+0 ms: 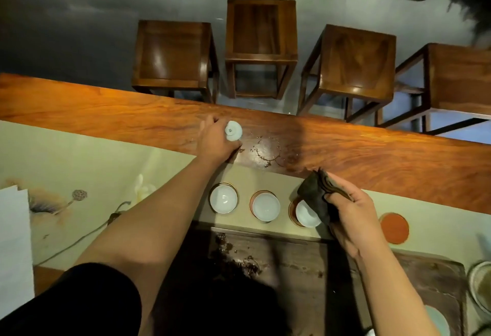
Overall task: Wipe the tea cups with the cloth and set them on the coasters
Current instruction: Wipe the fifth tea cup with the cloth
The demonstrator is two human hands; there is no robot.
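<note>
My left hand grips a small white tea cup, bottom up, over the wooden table top. My right hand holds a folded dark cloth just above the rightmost of three white cups. Those three cups, left, middle and right, stand upright in a row, each on a round gold-rimmed coaster. A bare orange coaster lies to the right of my right hand.
A wet ring of tea marks sits on the wood beyond the cups. A dark tea tray with wet leaves lies in front of me. A pale painted runner covers the left. Several wooden stools stand beyond the table.
</note>
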